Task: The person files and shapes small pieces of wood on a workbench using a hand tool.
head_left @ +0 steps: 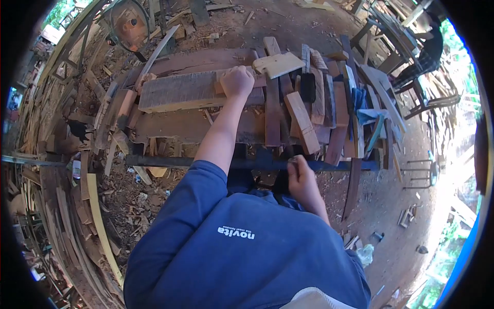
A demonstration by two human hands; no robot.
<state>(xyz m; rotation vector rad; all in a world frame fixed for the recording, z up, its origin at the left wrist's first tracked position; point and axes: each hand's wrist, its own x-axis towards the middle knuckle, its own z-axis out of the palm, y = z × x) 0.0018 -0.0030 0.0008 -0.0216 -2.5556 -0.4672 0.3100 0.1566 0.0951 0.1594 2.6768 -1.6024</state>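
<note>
My left hand (237,81) is closed over a short reddish wood piece (259,82), which lies on top of a thick grey timber beam (177,92). Low in front of my body, near the bench's dark front rail (329,166), my right hand (303,181) is closed around something small and dark that I cannot make out. Between the hands, a dark brown board (272,121) lies lengthwise. A pale block (302,122) rests at an angle just above my right hand. A light, flat wood piece (278,65) sits to the right of my left hand.
Many offcuts and a black block (307,87) crowd the bench's right side, with a blue cloth (360,98) among them. A round fan-like frame (129,24) stands at the back left. A person (429,51) is at the upper right. Long strips lie at left.
</note>
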